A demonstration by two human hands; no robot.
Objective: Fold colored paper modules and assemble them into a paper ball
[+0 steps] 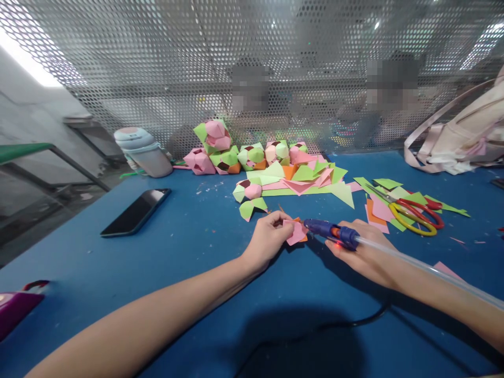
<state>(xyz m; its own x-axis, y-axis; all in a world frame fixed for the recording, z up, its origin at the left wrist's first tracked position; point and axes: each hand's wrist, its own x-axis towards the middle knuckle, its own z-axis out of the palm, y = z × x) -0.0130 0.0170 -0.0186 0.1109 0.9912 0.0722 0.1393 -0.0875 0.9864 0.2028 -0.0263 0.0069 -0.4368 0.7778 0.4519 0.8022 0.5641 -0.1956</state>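
My left hand (268, 237) is closed in a pinch on a small folded pink and orange paper piece (295, 232) just above the blue table (189, 262). My right hand (364, 252) grips a blue glue gun (331, 231) with a clear glue stick (425, 268) sticking out of its back. The gun's nozzle touches the right edge of the paper piece. A black cord (315, 328) runs from the gun toward me across the table.
Folded pink and green paper balls (236, 155) and loose paper triangles (303, 178) lie behind my hands. Scissors with red and yellow handles (413, 212) sit at the right, a black phone (136, 212) at the left, a bag (460, 142) far right. Two people sit behind a perforated metal screen (252, 63).
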